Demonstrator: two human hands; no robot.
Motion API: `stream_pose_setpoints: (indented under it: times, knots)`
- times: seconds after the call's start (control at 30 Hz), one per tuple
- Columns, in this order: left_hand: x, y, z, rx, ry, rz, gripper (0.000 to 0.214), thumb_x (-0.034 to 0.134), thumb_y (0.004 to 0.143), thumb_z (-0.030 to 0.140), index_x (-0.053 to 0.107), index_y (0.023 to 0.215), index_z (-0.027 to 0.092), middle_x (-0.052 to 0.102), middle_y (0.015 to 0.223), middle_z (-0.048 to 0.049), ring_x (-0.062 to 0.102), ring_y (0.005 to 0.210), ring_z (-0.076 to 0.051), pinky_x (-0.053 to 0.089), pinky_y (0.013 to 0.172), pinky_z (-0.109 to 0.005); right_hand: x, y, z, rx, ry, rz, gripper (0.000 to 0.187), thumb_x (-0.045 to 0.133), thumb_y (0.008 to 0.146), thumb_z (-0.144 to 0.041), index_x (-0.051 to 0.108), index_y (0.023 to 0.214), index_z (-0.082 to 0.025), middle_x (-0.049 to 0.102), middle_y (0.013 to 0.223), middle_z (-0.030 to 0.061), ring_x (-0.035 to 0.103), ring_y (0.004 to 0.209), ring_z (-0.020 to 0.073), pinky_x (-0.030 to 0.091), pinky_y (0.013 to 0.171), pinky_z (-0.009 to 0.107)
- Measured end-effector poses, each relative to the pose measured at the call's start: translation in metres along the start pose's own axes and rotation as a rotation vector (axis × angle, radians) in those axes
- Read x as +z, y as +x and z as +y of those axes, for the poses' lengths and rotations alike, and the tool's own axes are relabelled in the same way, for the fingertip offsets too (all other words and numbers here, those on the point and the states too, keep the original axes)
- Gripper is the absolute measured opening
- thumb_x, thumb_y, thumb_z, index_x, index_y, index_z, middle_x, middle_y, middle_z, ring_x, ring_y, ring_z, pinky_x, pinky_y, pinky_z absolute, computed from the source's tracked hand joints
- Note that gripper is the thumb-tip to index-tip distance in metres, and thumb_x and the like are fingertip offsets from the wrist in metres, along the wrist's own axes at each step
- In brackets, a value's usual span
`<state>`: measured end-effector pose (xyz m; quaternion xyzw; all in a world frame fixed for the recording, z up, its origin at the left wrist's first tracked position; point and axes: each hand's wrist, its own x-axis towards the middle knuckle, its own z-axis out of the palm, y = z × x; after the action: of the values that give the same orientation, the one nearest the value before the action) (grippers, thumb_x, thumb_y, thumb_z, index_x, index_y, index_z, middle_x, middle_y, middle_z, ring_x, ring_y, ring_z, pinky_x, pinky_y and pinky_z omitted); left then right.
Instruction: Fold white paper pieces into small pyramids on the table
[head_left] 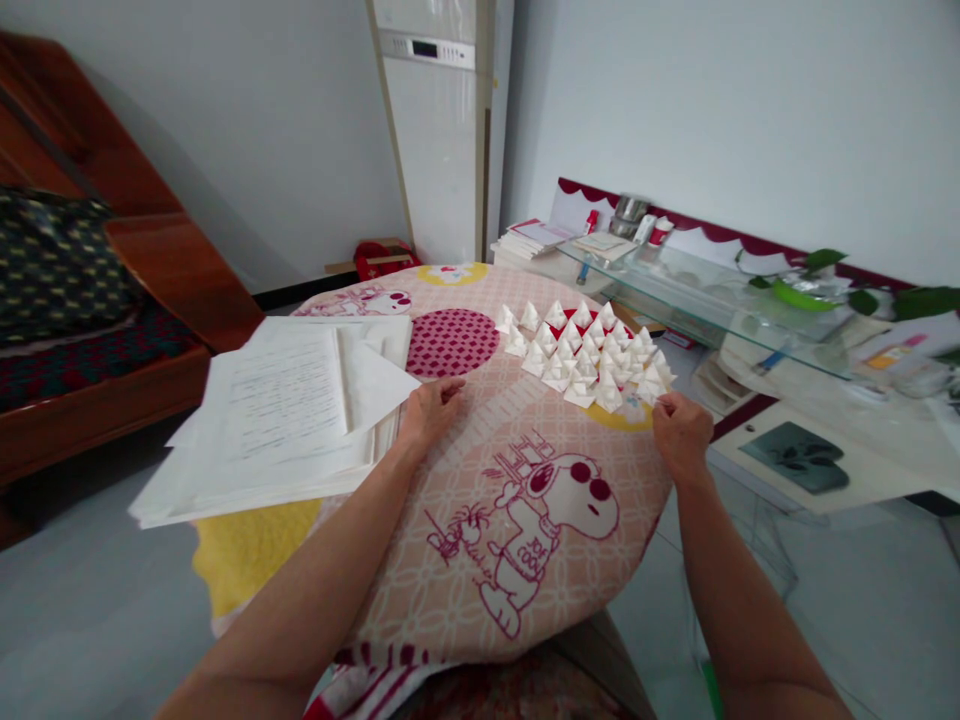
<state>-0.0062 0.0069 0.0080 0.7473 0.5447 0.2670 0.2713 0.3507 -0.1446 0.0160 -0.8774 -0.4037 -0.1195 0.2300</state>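
Observation:
A pink cartoon-printed cloth (487, 480) covers the surface in front of me. On its left lies a stack of white paper sheets (277, 420) with one corner folded into a triangle. My left hand (427, 408) rests at the stack's right edge, fingers curled against the folded corner. At the far right, several small folded white paper triangles (585, 352) lie in rows. My right hand (681, 428) sits at the near right end of those rows, fingers closed on the last piece.
A glass table (720, 290) with jars, books, a green plant and papers stands to the right. A wooden sofa with a dark cushion (67, 260) is on the left. A tall white air conditioner (439, 130) stands against the back wall.

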Motion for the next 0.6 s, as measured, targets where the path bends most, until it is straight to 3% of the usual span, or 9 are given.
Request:
stream_pose_setpoints:
  times: [0.43, 0.6]
  knots:
    - [0.002, 0.0, -0.003, 0.011, 0.001, 0.001, 0.035, 0.059, 0.088, 0.024, 0.076, 0.118, 0.02, 0.078, 0.116, -0.0027, 0.073, 0.104, -0.02, 0.054, 0.095, -0.026, 0.016, 0.014, -0.013, -0.068, -0.042, -0.127, 0.029, 0.053, 0.08, -0.021, 0.079, 0.088, -0.014, 0.075, 0.086, 0.0152, 0.066, 0.082, 0.0276, 0.046, 0.071, 0.034]
    - [0.0, -0.001, -0.001, 0.008, -0.001, -0.006, 0.036, 0.059, 0.087, 0.022, 0.076, 0.119, 0.019, 0.078, 0.116, -0.0034, 0.073, 0.105, -0.021, 0.054, 0.096, -0.028, 0.013, 0.01, -0.012, -0.081, -0.063, -0.173, 0.031, 0.054, 0.081, -0.021, 0.08, 0.095, -0.014, 0.076, 0.093, 0.0159, 0.068, 0.087, 0.0277, 0.047, 0.073, 0.034]
